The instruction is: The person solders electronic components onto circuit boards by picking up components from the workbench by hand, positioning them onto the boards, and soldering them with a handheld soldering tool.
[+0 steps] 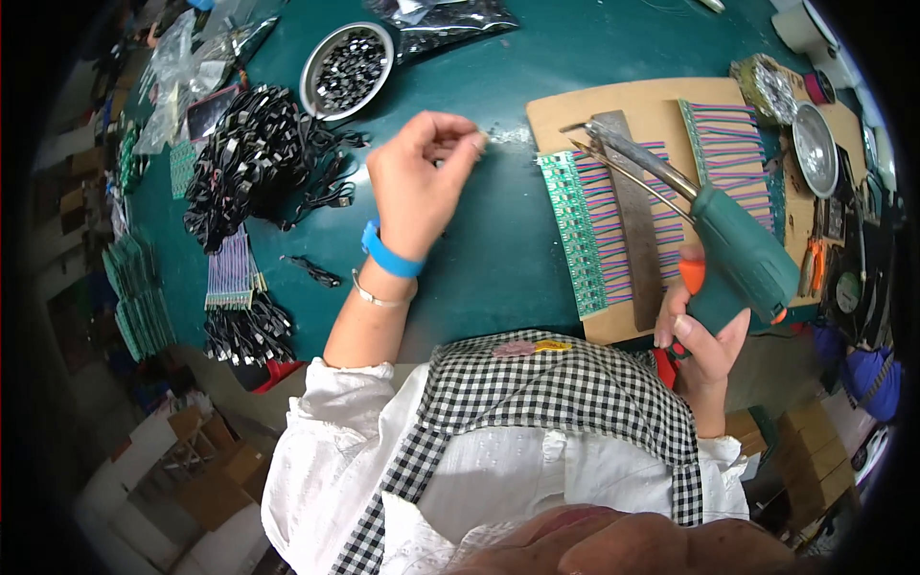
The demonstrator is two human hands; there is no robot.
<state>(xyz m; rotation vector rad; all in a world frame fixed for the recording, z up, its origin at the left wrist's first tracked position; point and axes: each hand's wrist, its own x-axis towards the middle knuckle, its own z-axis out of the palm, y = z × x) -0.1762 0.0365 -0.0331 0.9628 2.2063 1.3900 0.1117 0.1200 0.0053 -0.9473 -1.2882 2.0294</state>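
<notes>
Gripping the green plastic soldering gun (pixel 736 241), right hand (pixel 706 341) is curling round its handle; left hand (pixel 419 177) is pressing thumb to forefinger, contents unclear; green circuit-board strip (pixel 572 230) is lying on tan flat board (pixel 554 117), pink-blue wires (pixel 609 241) already lining up; joints too small to judge

On the table (pixel 508 259), the cable pile (pixel 240 158) lies left, with the bowl (pixel 309 88) behind and to its right. The board (pixel 661 101) lies right, carrying 2 circuit strips (pixel 573 235); a bar (pixel 638 235) crosses the left strip's wires (pixel 671 213). The soldering gun (pixel 738 244), in the right hand (pixel 707 347), reaches over the board.
</notes>
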